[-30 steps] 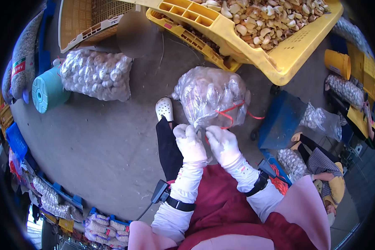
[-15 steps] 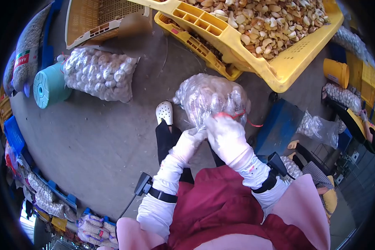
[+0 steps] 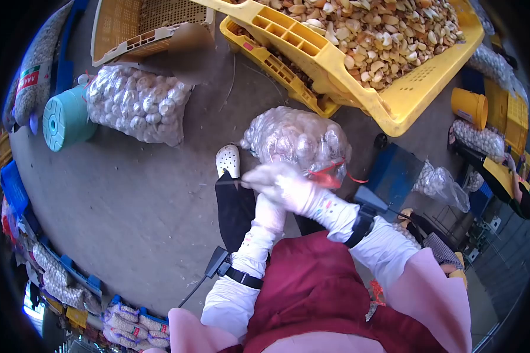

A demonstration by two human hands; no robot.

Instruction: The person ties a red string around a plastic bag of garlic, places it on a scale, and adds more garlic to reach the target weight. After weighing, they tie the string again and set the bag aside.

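Observation:
A clear plastic bag of garlic bulbs (image 3: 300, 138) stands on the floor in front of me. A red tie (image 3: 330, 175) lies against its near right side, one end sticking out to the right. My right hand (image 3: 285, 185), in a white glove, crosses over my left at the near edge of the bag. Its fingers point left and are smeared by motion. Beneath it my left hand (image 3: 270, 210), also gloved in white, reaches up toward the bag. Its fingers are hidden, so what it grips does not show.
Yellow crates (image 3: 388, 120) heaped with garlic cloves stand ahead. To the left lie another filled garlic bag (image 3: 138, 106) and a teal bucket (image 3: 68, 120). A blue platform (image 3: 391, 170) is on the right, with a co-worker's legs (image 3: 424, 226) near it. A white clog (image 3: 228, 160) shows by the bag.
My right hand has swung left across my left hand, away from the red tie. Earlier both hands were together at the gathered plastic of the bag, with red at my right fingers.

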